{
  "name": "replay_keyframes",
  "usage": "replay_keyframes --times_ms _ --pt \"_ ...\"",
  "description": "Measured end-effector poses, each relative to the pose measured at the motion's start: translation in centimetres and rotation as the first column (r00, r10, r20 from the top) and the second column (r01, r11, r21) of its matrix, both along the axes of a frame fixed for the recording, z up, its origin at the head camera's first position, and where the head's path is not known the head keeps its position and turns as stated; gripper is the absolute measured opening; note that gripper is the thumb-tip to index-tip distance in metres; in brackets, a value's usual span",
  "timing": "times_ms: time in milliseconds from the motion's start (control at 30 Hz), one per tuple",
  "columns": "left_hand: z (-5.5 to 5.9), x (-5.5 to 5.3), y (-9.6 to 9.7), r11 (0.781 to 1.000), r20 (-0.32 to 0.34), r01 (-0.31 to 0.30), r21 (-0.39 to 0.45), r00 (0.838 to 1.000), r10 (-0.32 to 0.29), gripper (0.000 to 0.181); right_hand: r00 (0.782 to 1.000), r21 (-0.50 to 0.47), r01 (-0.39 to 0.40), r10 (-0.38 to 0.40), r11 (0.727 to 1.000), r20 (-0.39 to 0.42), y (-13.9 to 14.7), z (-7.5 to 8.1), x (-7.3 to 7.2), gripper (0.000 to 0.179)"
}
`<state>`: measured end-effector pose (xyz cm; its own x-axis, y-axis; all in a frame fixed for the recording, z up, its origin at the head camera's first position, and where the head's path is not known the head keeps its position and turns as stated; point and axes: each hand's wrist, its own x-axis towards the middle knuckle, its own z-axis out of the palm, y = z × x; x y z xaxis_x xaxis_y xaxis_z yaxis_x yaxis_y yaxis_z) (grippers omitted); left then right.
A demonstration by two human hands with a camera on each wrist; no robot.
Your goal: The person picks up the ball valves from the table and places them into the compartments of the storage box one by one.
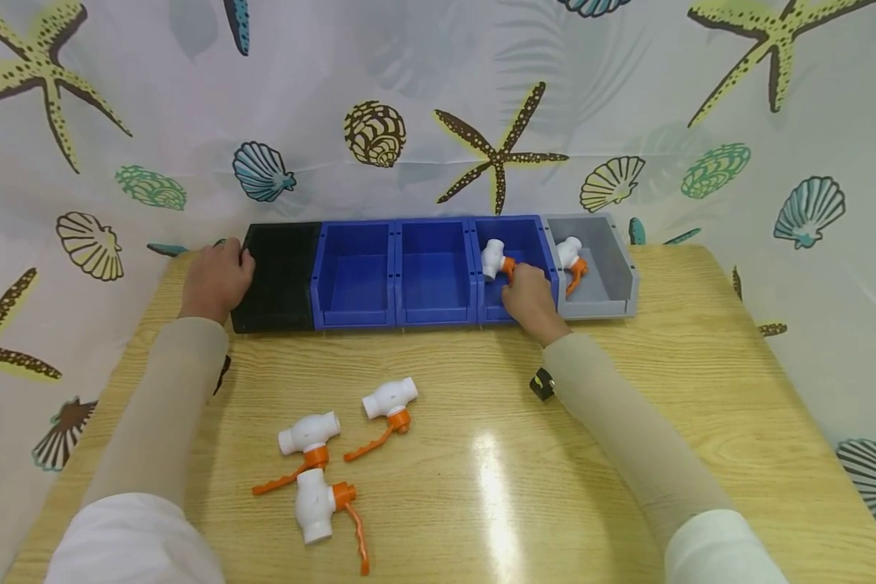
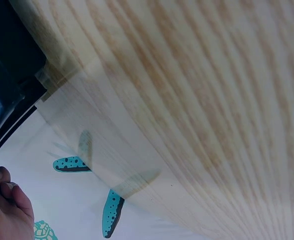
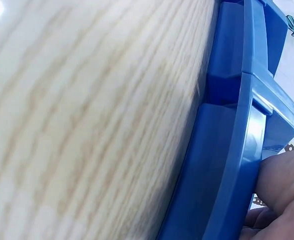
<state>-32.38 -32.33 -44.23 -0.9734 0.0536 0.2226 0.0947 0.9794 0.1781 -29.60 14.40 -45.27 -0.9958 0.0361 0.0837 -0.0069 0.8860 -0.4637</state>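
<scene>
In the head view my left hand (image 1: 217,280) grips the left rim of a black bin (image 1: 277,276) at the row's left end. The left wrist view shows that hand (image 2: 9,207) with curled fingers at the bin's edge. My right hand (image 1: 533,302) reaches into the rightmost blue bin (image 1: 514,229). Its curled fingers are at the orange handle of a white ball valve (image 1: 492,259) lying there; the grip itself is partly hidden. From the right wrist, the hand (image 3: 284,195) appears behind the blue front wall, its fingertips and the valve out of sight.
Another ball valve (image 1: 569,253) lies in the grey bin (image 1: 613,307) at the right end. Three more, a far valve (image 1: 390,397), a middle valve (image 1: 310,432) and a near valve (image 1: 314,507), lie on the wooden table (image 1: 701,389). A patterned curtain (image 1: 423,186) hangs behind.
</scene>
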Motion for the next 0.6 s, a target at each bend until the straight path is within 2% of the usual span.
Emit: replay_keyframes --times_ms 200,600 --pt "0.04 0.15 0.09 1.000 0.005 -0.004 0.005 1.000 0.004 0.034 1.000 0.005 0.012 -0.012 1.000 0.029 -0.09 0.15 0.01 0.012" --pt "0.02 0.00 -0.02 1.000 0.004 -0.001 0.001 1.000 0.001 0.035 0.995 0.004 0.007 -0.008 1.000 0.096 -0.24 0.38 -0.07 0.012"
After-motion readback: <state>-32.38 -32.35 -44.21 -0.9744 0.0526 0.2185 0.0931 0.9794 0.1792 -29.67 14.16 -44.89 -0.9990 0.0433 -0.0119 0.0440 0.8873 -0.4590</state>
